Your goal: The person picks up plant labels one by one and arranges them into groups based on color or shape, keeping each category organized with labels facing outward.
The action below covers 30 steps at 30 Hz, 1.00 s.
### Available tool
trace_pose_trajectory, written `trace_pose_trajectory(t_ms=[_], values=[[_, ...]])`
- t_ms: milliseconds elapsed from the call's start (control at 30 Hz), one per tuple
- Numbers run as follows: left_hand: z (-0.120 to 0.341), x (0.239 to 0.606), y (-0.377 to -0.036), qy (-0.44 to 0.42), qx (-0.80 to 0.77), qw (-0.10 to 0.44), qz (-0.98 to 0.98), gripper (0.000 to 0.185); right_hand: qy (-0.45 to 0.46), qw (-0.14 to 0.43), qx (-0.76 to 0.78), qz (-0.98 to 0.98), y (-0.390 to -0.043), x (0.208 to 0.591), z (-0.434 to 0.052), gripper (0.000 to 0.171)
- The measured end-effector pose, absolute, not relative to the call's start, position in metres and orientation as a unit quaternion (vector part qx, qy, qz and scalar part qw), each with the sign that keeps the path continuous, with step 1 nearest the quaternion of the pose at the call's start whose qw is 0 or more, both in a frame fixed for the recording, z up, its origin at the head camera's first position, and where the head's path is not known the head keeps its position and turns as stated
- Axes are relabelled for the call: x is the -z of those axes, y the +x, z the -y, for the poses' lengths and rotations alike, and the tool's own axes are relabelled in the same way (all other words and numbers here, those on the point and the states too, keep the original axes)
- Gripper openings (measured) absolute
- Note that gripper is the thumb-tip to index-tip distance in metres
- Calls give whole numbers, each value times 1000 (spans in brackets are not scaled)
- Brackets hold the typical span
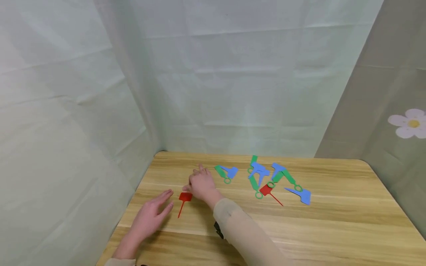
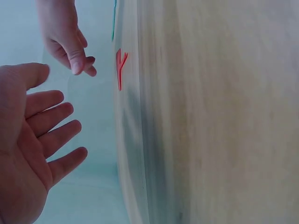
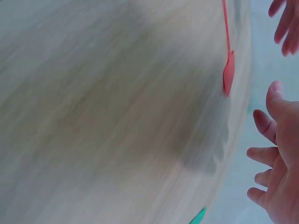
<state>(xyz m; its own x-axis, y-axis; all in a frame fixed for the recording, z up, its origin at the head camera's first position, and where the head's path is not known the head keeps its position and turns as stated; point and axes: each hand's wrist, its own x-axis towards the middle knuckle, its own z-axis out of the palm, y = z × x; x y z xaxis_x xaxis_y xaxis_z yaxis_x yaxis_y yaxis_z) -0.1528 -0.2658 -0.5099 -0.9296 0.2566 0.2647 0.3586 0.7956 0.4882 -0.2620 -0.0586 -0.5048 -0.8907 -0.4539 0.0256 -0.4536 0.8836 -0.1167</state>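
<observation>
Between both hands [image 1: 150, 217] [image 1: 201, 183] — a red tag [image 1: 185, 197] on the table [image 1: 332, 229].

Red tag [image 1: 185, 197], made up of a small, broad, roughly rectangular plate with sloping shoulders and one long, thin stem. It lies flat on the wooden table [image 1: 316, 236], the plate toward the far edge, the stem running toward the person and slightly left, ending in a narrow tip. It sits between the left hand [image 1: 148, 218] and the right hand [image 1: 201, 183], ungripped, its plate nearer the right.
</observation>
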Motion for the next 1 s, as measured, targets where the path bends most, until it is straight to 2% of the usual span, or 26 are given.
trace_pose_trajectory(t_ms=[200,500,667,1000], values=[[264,513,-162,-205,244,51,946,50,-231,0,82,-970,-267,501,32,41],[267,512,-177,-288,201,-9,936,51,-259,9,108,-960,-261,489,-35,32],[266,510,-181,-296,191,-48,935,54,-284,-3,112,-952,-248,488,-74,29],[265,512,-185,-309,192,-70,929,57,-275,-1,133,-952,-222,481,-136,27]])
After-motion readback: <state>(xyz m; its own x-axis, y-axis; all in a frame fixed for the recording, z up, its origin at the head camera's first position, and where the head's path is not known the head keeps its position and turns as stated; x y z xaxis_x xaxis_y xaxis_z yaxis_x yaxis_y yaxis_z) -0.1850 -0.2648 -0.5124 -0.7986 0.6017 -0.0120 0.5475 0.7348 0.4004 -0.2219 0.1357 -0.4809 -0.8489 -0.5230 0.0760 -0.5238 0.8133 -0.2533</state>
